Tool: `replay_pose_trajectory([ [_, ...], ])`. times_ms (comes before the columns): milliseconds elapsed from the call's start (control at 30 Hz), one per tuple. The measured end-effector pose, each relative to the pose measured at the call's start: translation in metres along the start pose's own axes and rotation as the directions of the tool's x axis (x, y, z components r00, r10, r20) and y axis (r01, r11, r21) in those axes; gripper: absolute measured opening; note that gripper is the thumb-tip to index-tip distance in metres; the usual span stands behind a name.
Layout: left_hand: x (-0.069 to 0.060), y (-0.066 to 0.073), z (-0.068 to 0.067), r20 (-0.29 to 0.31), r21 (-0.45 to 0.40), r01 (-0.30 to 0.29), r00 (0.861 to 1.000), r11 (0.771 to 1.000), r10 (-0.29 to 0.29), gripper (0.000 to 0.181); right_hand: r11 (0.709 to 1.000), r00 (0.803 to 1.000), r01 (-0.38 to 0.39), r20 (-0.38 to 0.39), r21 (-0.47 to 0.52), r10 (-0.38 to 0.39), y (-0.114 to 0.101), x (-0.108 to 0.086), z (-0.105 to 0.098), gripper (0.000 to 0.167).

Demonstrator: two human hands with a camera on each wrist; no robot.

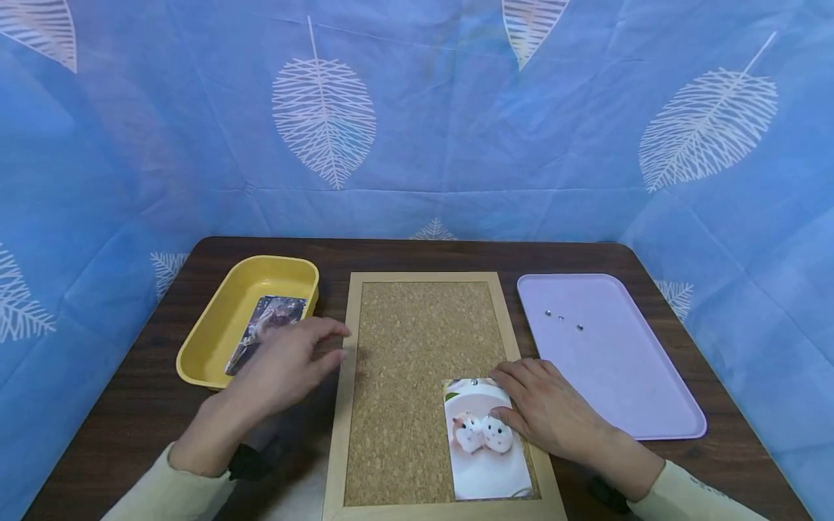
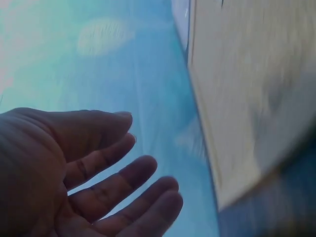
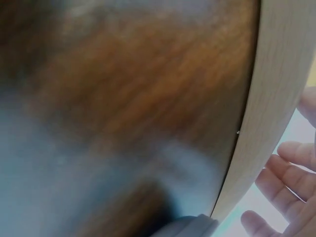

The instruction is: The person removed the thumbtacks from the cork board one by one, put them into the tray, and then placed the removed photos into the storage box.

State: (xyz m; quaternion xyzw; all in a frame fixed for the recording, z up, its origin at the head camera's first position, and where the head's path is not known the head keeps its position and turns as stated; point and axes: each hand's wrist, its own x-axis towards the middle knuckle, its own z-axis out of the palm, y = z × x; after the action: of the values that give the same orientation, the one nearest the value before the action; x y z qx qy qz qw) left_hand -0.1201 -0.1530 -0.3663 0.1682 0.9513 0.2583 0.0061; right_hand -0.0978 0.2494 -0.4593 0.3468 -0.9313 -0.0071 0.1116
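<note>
A wood-framed cork board lies in the middle of the table. At its lower right is a photo of two white hamsters, with a small pin at its top edge. My right hand rests over the photo's right edge and the frame, its fingers loosely extended; in the right wrist view the fingers lie by the wooden frame. Between the yellow tray and the board's left edge hovers my left hand. In the left wrist view its fingers are relaxed and hold nothing.
On the left, a yellow tray contains a dark printed photo stack, partly behind my left hand. On the right lies a lilac tray with several small metal pins. Dark wood table; blue leaf-patterned cloth behind.
</note>
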Motion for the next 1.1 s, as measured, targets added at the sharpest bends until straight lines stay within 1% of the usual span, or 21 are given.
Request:
replay_pose_trajectory([
  [100,0.001,0.02,0.028,0.022,0.029,-0.082,0.996,0.996,0.081,0.025,1.0,1.0,-0.003,0.001,0.0,0.003,0.0,0.0,0.0,0.052],
  [200,0.004,0.036,0.055,0.08,0.035,-0.146,0.986,0.989,0.143,0.029,1.0,1.0,-0.004,0.0,0.002,0.004,0.0,0.001,0.0,0.052],
  [233,0.004,0.04,0.063,0.095,0.038,-0.181,0.98,0.983,0.176,0.03,1.0,1.0,-0.005,-0.001,0.004,0.005,0.0,0.001,0.0,0.052],
  [267,0.004,0.044,0.071,0.115,0.049,-0.204,0.973,0.978,0.198,0.034,1.0,1.0,-0.005,-0.002,0.004,0.005,0.0,0.001,0.0,0.052],
  [367,0.005,0.054,0.092,0.177,0.103,-0.288,0.947,0.952,0.267,0.045,1.0,1.0,-0.005,-0.003,0.008,0.005,0.0,0.001,-0.001,0.052],
  [467,0.005,0.061,0.106,0.241,0.171,-0.341,0.924,0.925,0.296,0.062,1.0,1.0,-0.009,0.001,0.014,0.009,0.0,0.002,-0.001,0.052],
  [567,0.005,0.062,0.115,0.292,0.208,-0.381,0.903,0.901,0.315,0.077,1.0,1.0,-0.015,0.01,0.022,0.015,0.0,0.002,-0.001,0.052],
  [700,0.002,0.062,0.123,0.354,0.233,-0.409,0.881,0.882,0.315,0.092,0.999,1.0,-0.018,0.013,0.028,0.018,-0.001,0.002,0.0,0.053],
  [767,0.0,0.062,0.125,0.378,0.238,-0.417,0.872,0.877,0.311,0.098,0.999,1.0,-0.017,0.01,0.03,0.017,-0.001,0.002,0.0,0.052],
  [867,-0.003,0.062,0.128,0.396,0.243,-0.422,0.865,0.873,0.308,0.107,0.999,1.0,-0.015,0.008,0.03,0.014,-0.001,0.002,0.0,0.052],
  [1033,-0.005,0.064,0.13,0.404,0.288,-0.439,0.862,0.851,0.308,0.113,0.999,1.0,-0.015,0.014,0.03,0.015,0.0,0.001,-0.001,0.053],
  [1100,-0.005,0.065,0.13,0.412,0.3,-0.438,0.861,0.848,0.299,0.114,0.999,1.0,-0.016,0.017,0.03,0.016,0.0,0.001,-0.001,0.053],
])
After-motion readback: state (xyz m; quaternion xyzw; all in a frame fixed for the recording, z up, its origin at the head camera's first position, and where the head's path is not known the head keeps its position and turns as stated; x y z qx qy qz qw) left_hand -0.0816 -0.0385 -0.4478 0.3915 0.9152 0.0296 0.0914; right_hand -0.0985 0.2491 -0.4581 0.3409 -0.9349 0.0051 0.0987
